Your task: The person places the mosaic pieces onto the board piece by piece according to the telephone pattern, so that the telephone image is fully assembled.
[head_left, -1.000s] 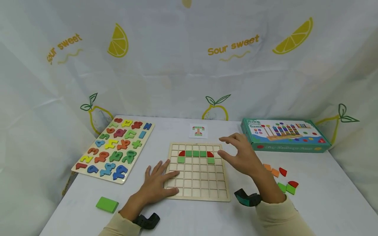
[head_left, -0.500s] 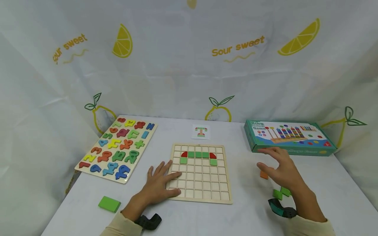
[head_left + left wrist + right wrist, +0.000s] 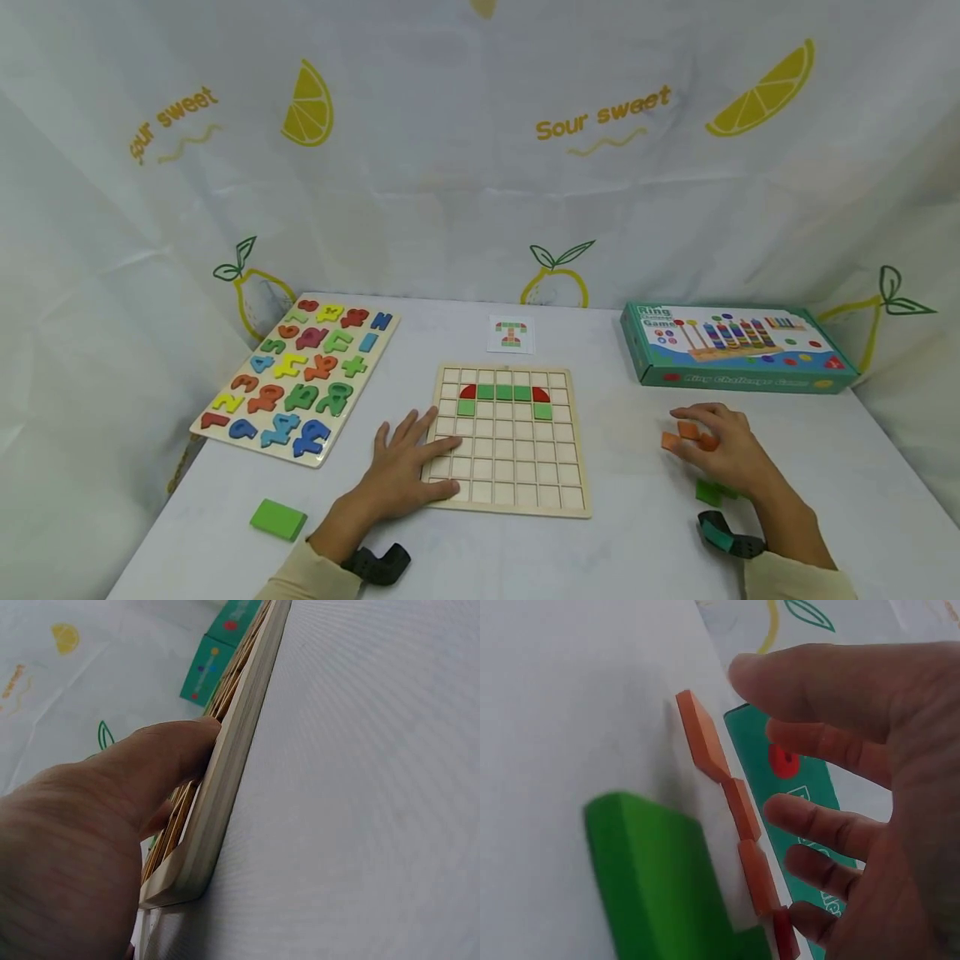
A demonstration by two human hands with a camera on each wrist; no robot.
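My left hand [image 3: 399,468] rests with spread fingers on the left edge of a wooden grid board [image 3: 517,510]; its thumb [image 3: 169,750] touches the rim in the left wrist view. Near the board's top lie red quarter-round pieces [image 3: 540,394] and green squares [image 3: 504,392]. My right hand [image 3: 723,446] hovers over several orange square tiles [image 3: 687,430], thumb and fingers apart and gripping nothing. The right wrist view shows an orange tile [image 3: 703,739] in front of the fingertips, green blocks [image 3: 656,877] nearer the camera and a red piece [image 3: 784,934] by the little finger.
A pattern card [image 3: 512,334] lies behind the board. At the back right sits a green game box [image 3: 742,382]. A number puzzle board [image 3: 300,379] lies at the left, with a green block [image 3: 278,520] in front of it.
My right hand has moved right from beside the board and then lowered to the orange tiles, its thumb and fingers drawing closer together. My left hand has stayed on the board.
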